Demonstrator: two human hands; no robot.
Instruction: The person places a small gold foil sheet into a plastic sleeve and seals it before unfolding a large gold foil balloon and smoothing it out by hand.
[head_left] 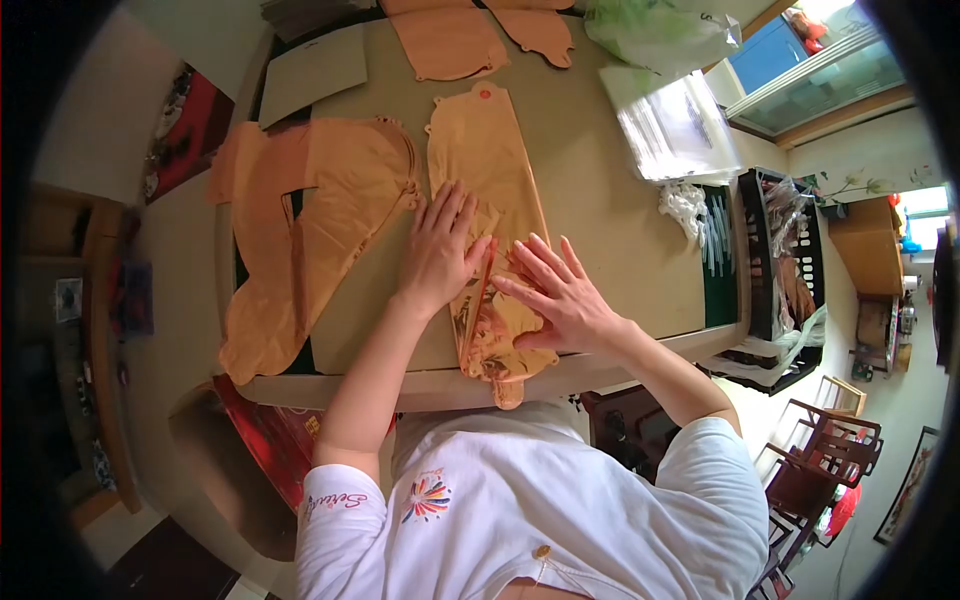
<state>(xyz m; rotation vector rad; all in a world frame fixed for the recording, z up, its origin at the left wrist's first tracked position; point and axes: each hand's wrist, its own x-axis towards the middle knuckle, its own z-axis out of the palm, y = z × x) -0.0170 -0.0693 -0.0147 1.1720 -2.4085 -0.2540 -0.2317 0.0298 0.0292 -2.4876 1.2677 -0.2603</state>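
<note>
A flat, shiny orange-gold foil piece (485, 140) lies lengthwise on the table, its near end reaching the front edge. Its near part is folded and bears a printed floral pattern, with a thin red line along it. My left hand (438, 250) rests palm down on its left side, fingers stretched and fairly close together, thumb out to the right. On its right side lies my right hand (562, 298), palm down with fingers spread. Neither hand is closed around anything. Left of them is a pile of similar orange foil pieces (345, 200).
More orange foil pieces (455, 45) and a grey sheet (315, 77) lie at the back. Clear plastic bags (675, 125), a white crumpled bundle (684, 208) and thin pale sticks (715, 238) are at the right, beside a black crate (762, 260).
</note>
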